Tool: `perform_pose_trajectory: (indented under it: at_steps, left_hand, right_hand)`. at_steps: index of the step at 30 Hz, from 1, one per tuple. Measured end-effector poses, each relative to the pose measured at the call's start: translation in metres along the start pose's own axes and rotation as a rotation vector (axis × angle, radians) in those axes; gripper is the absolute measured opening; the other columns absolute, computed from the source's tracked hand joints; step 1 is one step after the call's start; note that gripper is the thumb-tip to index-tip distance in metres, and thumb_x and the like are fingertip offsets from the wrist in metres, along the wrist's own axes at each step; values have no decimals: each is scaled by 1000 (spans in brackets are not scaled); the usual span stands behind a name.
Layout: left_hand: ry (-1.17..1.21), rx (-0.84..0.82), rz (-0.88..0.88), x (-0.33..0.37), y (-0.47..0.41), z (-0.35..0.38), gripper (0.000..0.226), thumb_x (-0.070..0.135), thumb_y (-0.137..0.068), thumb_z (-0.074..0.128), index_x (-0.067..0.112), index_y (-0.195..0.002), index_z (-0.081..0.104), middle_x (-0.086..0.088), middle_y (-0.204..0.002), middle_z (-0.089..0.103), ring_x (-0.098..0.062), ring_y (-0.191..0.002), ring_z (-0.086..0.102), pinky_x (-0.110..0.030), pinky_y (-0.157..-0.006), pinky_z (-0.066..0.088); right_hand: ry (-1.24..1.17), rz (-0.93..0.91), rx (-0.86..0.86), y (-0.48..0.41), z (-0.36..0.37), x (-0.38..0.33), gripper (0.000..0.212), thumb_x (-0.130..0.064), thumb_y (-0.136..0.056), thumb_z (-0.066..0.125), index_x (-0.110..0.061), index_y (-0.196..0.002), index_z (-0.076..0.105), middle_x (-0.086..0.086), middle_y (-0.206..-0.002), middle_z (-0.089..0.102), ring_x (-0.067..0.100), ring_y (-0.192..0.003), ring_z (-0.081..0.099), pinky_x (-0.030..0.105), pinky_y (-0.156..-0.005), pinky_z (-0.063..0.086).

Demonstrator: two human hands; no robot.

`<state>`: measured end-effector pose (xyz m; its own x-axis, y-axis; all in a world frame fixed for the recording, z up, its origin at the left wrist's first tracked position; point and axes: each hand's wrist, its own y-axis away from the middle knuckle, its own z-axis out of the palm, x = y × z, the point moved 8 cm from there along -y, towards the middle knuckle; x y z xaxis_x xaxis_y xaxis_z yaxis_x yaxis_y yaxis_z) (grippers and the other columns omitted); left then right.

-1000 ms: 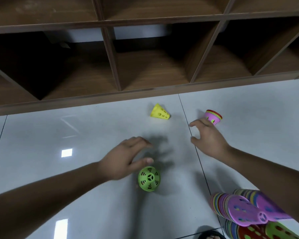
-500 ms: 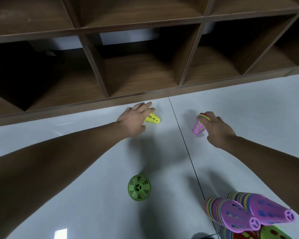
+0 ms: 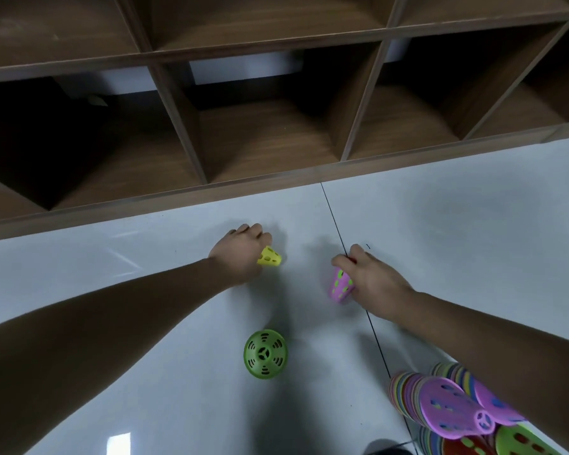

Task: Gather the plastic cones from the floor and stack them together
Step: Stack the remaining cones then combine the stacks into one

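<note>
My left hand (image 3: 243, 251) is closed around a small yellow perforated cone (image 3: 270, 257) on the white floor near the shelf. To the right, my right hand (image 3: 368, 280) grips a pink cone (image 3: 339, 285) with green showing through its holes, tilted with its narrow end toward me. A green cone (image 3: 265, 353) stands upright on the floor closer to me, between my two arms, touched by neither hand. At the lower right lie stacks of many coloured cones (image 3: 447, 408) with purple ones on top.
A low wooden shelf unit (image 3: 276, 139) with open cubbies runs across the far side, its front edge just beyond my hands. The floor (image 3: 145, 323) is glossy white tile with a dark joint line running between my hands.
My left hand has closed on the yellow cone. My right hand has drawn the pink cone toward me and tilted it. The view has shifted closer to the floor.
</note>
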<state>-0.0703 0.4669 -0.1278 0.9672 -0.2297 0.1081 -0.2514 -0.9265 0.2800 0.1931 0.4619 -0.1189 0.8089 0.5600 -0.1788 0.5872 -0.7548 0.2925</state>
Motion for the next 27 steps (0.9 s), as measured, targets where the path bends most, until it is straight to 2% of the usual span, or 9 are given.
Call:
perform_pose_trajectory:
  at_steps: [2,5,8,10,13,15,20,24,27]
  left_hand:
    - [88,2,-15,1,14,1,43,48,-85,59,24,-120,59,-3,-119,57,-29,-108,60,-38,-86,48]
    - [307,83,-23,2,38,-3,64,73,-80,46,29,-122,64,0,-119,60,-26,-104,62,-40,-88,53]
    - [355,240,-10,0,62,-8,53,63,-82,71,36,-127,65,2,-126,55,-26,-107,56,-43,-89,54]
    - [395,309,-12,0,79,-13,57,57,-81,78,37,-132,64,3,-127,54,-24,-107,54,-44,-89,54]
    - [499,365,-13,5,103,-23,60,67,-84,70,37,-136,64,7,-125,55,-20,-108,53,-40,-90,52]
    - [548,356,-16,7,116,-27,60,70,-85,68,39,-136,63,10,-125,55,-17,-110,53,-38,-91,52]
    - [687,387,-56,14,142,-50,51,61,-86,80,44,-131,63,24,-121,57,-11,-113,55,-34,-93,52]
    - [806,432,-114,25,162,-76,48,62,-86,77,44,-128,62,22,-123,64,-13,-116,61,-31,-93,52]
    - [900,400,-111,40,178,-80,48,58,-88,80,42,-129,61,18,-127,67,-13,-121,64,-33,-98,53]
  right_hand:
    - [-166,8,4,3,0,-17,58,-9,-78,69,-26,-131,53,-2,-117,43,22,-87,56,30,-69,47]
    - [-533,132,-61,6,7,-35,54,-24,-77,82,-32,-123,56,-3,-113,53,18,-87,60,18,-71,47]
    - [-769,239,-129,11,17,-47,39,-28,-80,83,-32,-111,59,-2,-101,60,16,-72,63,20,-56,48]
    - [-662,185,-103,12,15,-51,43,-29,-81,84,-30,-117,60,-3,-107,58,18,-86,62,19,-66,47]
    - [-401,41,-91,15,16,-56,63,-29,-81,85,-27,-136,53,-4,-123,49,20,-103,58,30,-84,50]
    - [-211,-26,-61,19,16,-58,67,-32,-83,80,-28,-141,48,-2,-128,43,22,-107,57,38,-82,55]
    - [173,-153,78,22,6,-74,58,-32,-73,82,-22,-125,57,5,-123,46,29,-100,54,42,-78,55]
    - [331,-231,77,20,13,-84,55,-12,-64,78,-16,-115,57,8,-115,50,30,-94,51,42,-76,50]
    - [366,-222,47,17,19,-82,56,-7,-59,77,-17,-111,59,7,-108,50,28,-92,52,38,-74,49]
